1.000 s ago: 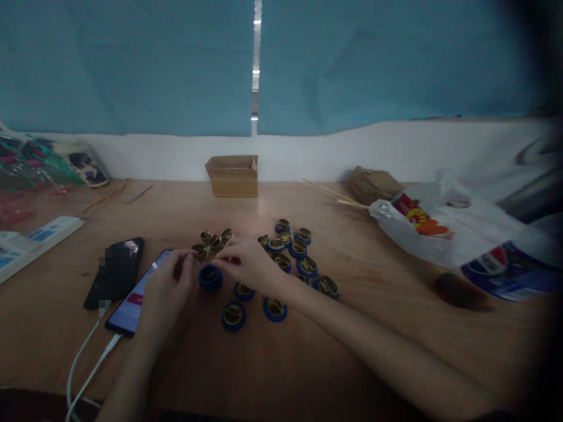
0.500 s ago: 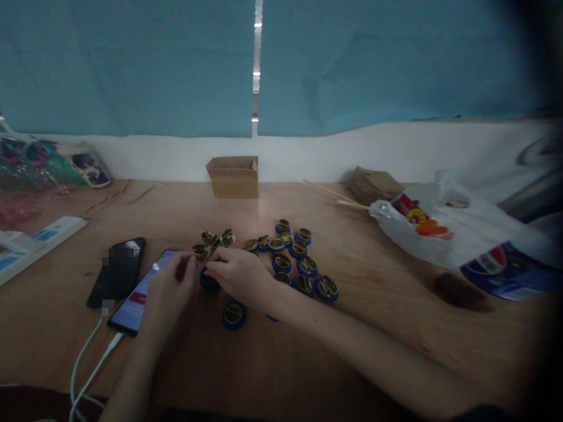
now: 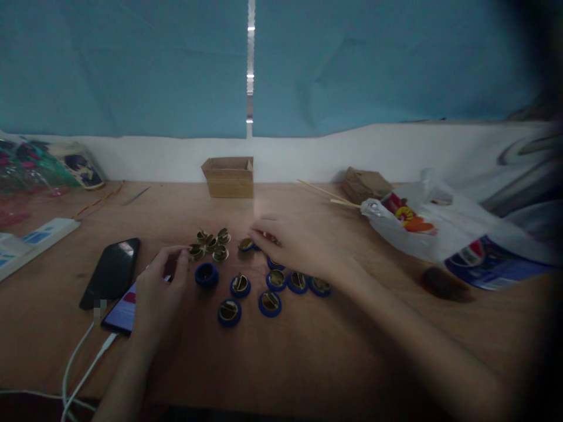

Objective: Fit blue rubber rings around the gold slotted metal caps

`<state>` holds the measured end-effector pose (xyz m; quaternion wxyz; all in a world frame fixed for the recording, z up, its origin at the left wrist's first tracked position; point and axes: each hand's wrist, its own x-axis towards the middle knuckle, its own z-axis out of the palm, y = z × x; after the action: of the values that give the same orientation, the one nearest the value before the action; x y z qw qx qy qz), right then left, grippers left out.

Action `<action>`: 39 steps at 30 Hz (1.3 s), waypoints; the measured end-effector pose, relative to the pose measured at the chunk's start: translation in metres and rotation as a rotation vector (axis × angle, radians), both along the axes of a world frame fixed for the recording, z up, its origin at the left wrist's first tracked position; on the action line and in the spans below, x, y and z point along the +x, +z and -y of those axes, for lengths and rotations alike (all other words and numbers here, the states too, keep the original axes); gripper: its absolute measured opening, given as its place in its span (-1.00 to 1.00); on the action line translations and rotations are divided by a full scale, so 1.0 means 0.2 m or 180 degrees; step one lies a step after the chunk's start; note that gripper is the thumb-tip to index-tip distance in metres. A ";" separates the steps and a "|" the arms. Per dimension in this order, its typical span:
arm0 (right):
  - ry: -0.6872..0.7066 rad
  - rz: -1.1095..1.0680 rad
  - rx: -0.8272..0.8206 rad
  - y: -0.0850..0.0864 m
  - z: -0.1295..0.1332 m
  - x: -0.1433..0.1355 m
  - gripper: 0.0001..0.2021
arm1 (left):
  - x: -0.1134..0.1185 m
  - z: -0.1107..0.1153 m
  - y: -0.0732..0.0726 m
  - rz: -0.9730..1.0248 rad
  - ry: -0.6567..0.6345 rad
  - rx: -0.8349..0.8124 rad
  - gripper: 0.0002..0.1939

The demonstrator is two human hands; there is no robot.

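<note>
Right hand [image 3: 299, 246] was lifted off the empty blue cap [image 3: 206, 274], now uncovered on the desk [image 3: 308, 357], fingers loosely spread over farther caps. Left hand [image 3: 160, 287] was curled beside it, grasp indiscernible.

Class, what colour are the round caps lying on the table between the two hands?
Dark blue caps, most with gold-coloured insides; seen in the head view.
</note>
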<state>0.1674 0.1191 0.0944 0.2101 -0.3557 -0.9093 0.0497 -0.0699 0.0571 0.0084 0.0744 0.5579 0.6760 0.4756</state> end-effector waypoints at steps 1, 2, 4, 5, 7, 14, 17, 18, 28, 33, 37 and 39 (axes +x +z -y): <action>-0.0041 0.0046 0.0016 -0.01 0.01 0.06 -0.72 | 0.03 0.01 0.03 -0.0036 -0.0030 0.0020 -0.77; -0.0060 0.0051 0.0011 -0.03 0.02 0.11 -0.72 | 0.06 0.03 0.05 -0.0130 -0.0094 0.0014 -0.78; -0.0125 0.0015 -0.0148 -0.10 0.05 0.21 -0.73 | 0.12 0.06 0.10 -0.0444 -0.0385 -0.0043 -0.79; -0.0164 -0.0026 -0.0225 -0.14 0.06 0.26 -0.72 | 0.15 0.08 0.12 -0.0688 -0.0649 -0.0068 -0.81; -0.0363 -0.0199 -0.0417 -0.21 0.08 0.33 -0.73 | 0.22 0.10 0.14 -0.1176 -0.1259 -0.0105 -0.84; -0.0713 -0.0747 -0.0430 -0.24 0.13 0.38 -0.74 | 0.49 0.10 0.11 -0.2597 -0.2013 -0.0663 -0.73; -0.0705 -0.0902 -0.0403 -0.23 0.16 0.36 -0.74 | 0.55 0.09 0.09 -0.2941 -0.2000 -0.0621 -0.69; -0.0703 -0.0935 -0.0450 -0.24 0.16 0.35 -0.74 | 0.55 0.09 0.08 -0.2982 -0.2013 -0.0568 -0.72; -0.0411 -0.2021 -0.1899 -0.25 0.23 0.28 -0.83 | 0.53 0.01 0.10 -0.1015 -0.2075 0.0462 -0.75; -0.0428 -0.2397 -0.2032 -0.26 0.24 0.26 -0.80 | 0.59 0.01 0.07 0.0292 -0.2185 0.0420 -0.60; -0.0578 -0.2037 -0.1635 -0.28 0.24 0.27 -0.83 | 0.61 0.02 0.05 0.1770 -0.2569 -0.0061 -0.47; -0.0689 -0.1885 -0.1271 -0.28 0.24 0.28 -0.83 | 0.61 0.02 0.05 0.2426 -0.2832 -0.0358 -0.40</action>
<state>0.2243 0.0721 0.0381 0.3946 -0.4539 -0.7387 0.3043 0.0514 0.0539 0.0191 0.5341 0.5728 0.3267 0.5291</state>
